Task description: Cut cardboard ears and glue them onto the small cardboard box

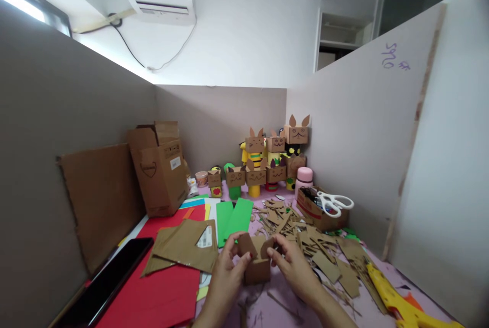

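A small brown cardboard box [257, 272] with its top flaps up stands in the middle, close to me. My left hand [231, 263] pinches its left flap between thumb and fingers. On the other side, my right hand [287, 261] grips a rounded flap at the box's right edge. Just behind the box lie green paper sheets [239, 218]. Flat cardboard pieces [187, 244], one with a white label, lie left of my left hand. Many cardboard scraps [324, 246] are spread to the right of my right hand.
Red paper [160, 297] and a black phone [114, 272] lie at left, before a tall cardboard box [162, 180]. Cardboard animal figures [255, 175] stand at the back. White scissors [335, 203] stick out of a carton [324, 220] near a pink bottle [304, 178]. A yellow glue gun [397, 295] lies at right.
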Available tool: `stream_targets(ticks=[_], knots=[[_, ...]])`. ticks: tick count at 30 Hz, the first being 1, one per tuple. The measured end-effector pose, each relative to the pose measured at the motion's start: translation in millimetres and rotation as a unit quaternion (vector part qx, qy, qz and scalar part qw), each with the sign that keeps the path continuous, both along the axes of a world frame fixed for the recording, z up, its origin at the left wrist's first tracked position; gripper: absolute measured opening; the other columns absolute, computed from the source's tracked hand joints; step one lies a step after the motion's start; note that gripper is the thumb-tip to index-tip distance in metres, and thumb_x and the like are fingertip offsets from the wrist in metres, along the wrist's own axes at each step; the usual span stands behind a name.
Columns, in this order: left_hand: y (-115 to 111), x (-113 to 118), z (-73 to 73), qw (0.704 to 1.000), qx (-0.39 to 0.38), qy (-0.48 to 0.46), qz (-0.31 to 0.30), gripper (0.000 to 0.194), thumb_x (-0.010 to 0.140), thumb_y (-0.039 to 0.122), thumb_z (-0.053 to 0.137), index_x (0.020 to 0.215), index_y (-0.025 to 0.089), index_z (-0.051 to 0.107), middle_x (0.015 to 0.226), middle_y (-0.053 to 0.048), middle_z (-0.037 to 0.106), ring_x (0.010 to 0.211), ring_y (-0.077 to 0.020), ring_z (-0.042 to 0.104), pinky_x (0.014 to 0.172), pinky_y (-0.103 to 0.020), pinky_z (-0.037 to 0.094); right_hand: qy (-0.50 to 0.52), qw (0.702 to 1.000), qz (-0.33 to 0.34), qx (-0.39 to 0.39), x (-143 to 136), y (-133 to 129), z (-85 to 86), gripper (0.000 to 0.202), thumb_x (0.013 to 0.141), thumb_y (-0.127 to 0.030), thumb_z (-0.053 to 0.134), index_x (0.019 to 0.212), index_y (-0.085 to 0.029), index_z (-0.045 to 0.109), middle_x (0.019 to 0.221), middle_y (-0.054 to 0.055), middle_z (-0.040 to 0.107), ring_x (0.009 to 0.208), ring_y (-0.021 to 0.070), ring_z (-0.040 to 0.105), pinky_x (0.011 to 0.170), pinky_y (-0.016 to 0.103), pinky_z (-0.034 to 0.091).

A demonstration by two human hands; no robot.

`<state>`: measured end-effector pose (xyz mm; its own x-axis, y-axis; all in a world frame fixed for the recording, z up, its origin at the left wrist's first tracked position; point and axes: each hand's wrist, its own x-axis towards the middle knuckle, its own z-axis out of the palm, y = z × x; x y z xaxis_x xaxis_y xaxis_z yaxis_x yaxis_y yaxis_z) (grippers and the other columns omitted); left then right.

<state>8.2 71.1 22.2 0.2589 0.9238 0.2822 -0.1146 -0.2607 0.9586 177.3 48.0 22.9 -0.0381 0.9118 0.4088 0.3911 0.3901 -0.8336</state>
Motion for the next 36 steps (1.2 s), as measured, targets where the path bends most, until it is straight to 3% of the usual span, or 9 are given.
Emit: stream_targets(ticks=[11, 23, 36], knots=[[-1.5, -0.6, 5.0, 1.000, 0.005, 0.021, -0.002, 0.034, 0.077, 0.024, 0.059, 0.109, 0.019, 0.049, 0.104, -0.010, 0.071, 0.098, -0.0246, 0.064, 0.080, -0.031, 0.049, 0.006, 1.000, 0.000, -0.001, -1.6, -2.2, 4.3, 0.009, 0.078, -0.021, 0.046, 0.075, -0.018, 0.053, 0.068, 0.002, 0.057, 0.063, 0.0198, 0.056, 0.059, 0.029, 0.041], [3.1, -2.9, -3.4, 0.997, 0.029, 0.065, 0.021, 0.037, 0.080, 0.027, 0.055, 0.116, 0.020, 0.047, 0.104, -0.009, 0.070, 0.097, -0.0240, 0.063, 0.081, -0.032, 0.047, 0.009, 1.000, -0.005, -0.004, -2.5, -2.0, 3.9, 0.012, 0.081, -0.026, 0.046, 0.077, -0.017, 0.053, 0.070, 0.003, 0.058, 0.063, 0.0194, 0.056, 0.057, 0.028, 0.041], [0.7, 0.3, -1.5, 1.000, 0.009, 0.027, 0.000, 0.040, 0.078, 0.028, 0.058, 0.115, 0.020, 0.046, 0.103, -0.009, 0.070, 0.090, -0.0228, 0.065, 0.078, -0.030, 0.049, -0.028, 0.999, -0.029, 0.011, -0.4, -1.5, 0.9, 0.012, 0.082, -0.025, 0.048, 0.075, -0.018, 0.055, 0.071, 0.003, 0.058, 0.068, 0.0206, 0.054, 0.061, 0.029, 0.040]])
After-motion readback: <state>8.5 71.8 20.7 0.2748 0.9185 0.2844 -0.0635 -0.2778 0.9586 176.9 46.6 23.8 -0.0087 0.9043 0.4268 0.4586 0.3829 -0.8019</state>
